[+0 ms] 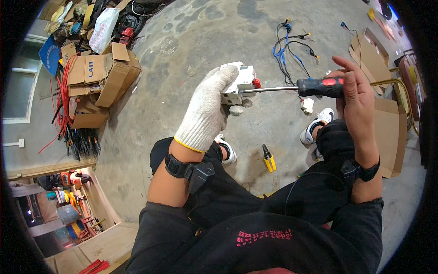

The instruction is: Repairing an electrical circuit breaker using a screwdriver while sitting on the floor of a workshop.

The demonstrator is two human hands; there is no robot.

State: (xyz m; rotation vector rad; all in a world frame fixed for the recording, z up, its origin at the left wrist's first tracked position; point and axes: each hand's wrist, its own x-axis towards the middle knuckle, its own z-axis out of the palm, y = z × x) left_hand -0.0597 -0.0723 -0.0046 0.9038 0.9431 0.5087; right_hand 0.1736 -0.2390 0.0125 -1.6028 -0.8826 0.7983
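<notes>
My left hand (205, 100), in a white knit glove with a yellow-edged cuff, grips a white boxy circuit breaker (245, 75) with a small red part on its right side. The bare right hand (357, 93) holds a screwdriver (320, 87) by its black and red handle, index finger raised away from it. Its long metal shank lies level and reaches left to the breaker's lower side. The exact spot that the tip meets is too small to make out. Gloved fingertips show under the breaker; the palm side is hidden.
Yellow-handled wire strippers (269, 160) lie on the concrete floor between my feet. Blue and black cables (285, 50) are spread ahead. Cardboard boxes (93, 75) and red wire (68, 98) stand at the left, flattened cardboard (388, 137) and a metal-framed chair (408, 98) at the right.
</notes>
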